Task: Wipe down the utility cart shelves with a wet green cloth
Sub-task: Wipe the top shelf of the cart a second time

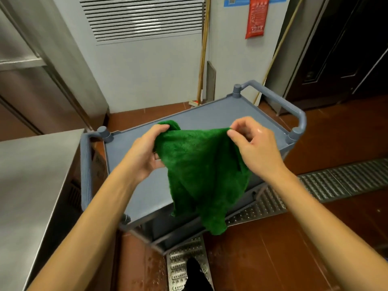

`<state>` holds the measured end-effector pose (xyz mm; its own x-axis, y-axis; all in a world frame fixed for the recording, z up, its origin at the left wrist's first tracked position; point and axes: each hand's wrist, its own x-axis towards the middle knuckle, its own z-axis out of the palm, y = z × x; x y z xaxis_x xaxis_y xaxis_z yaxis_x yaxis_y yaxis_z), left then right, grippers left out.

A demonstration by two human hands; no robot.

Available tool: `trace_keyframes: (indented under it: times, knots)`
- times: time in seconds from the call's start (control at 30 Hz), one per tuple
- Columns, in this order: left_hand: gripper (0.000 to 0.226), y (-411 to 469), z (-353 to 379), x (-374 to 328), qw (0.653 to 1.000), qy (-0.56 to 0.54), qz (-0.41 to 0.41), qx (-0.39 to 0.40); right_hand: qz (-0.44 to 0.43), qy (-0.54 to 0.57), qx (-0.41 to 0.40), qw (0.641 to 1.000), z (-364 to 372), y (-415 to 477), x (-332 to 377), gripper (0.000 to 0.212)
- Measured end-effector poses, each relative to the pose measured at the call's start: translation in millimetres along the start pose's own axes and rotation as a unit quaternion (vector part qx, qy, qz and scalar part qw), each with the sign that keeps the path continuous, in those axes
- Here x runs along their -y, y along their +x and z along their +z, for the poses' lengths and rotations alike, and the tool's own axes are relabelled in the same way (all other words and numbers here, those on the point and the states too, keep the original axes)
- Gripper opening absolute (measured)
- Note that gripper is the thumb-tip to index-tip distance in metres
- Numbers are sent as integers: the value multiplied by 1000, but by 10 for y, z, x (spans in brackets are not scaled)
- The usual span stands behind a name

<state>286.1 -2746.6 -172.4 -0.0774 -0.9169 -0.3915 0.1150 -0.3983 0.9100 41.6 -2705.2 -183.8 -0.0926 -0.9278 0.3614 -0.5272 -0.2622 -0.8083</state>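
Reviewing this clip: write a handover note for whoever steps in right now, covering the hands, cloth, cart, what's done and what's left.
Left hand grips the green cloth at its upper left corner; right hand pinches its upper right edge.
The cloth hangs spread between the hands, above the grey cart's top shelf, with its lower end draping past the near edge.
Done: cloth picked up and opened out. Whether any shelf has been wiped cannot be told.
Left: wipe the top shelf, then those below.
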Motion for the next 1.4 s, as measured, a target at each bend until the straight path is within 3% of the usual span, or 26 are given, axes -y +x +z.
trace_keyframes:
  times: [0.13,0.27,0.4,0.63,0.73,0.83,0.93,1.07,1.17,1.27,1.4]
  knots:
    - [41,317,-203,-291,999,45,6,1,-49,-4,-20,999,113,592,161,4]
    - [36,684,-408,-561,999,-36,6,16,-82,-23,-24,996,270,1174,257,1]
    - [25,1056,-654,-753,990,-121,34,-57,-133,-72,-24,988,346,1697,249,8]
    - [25,1395,-960,-1093,985,50,145,-84,-193,-153,16,969,640,2493,64,22]
    - [34,1550,-1132,-1269,944,210,223,-124,-200,-169,25,965,831,2862,-22,22]
    - [28,1809,-1272,-1458,893,309,277,-175,-204,-165,25,965,1023,3220,-86,22]
    - [35,2063,-1355,-1623,856,333,310,-244,-198,-141,14,970,1240,3590,-114,23]
    - [28,2326,-1462,-1807,853,299,328,-274,-199,-89,23,976,1445,4036,-59,25]
    - [24,2391,-1555,-1867,818,350,357,-283,-211,-56,36,975,1560,4212,-44,25]
    - [8,2437,-1588,-1676,858,304,343,-233,-200,-47,66,976,1747,4190,-165,24]
    - [7,2636,-1649,-1027,904,266,267,-201,-151,-42,139,978,2032,3825,-627,19]
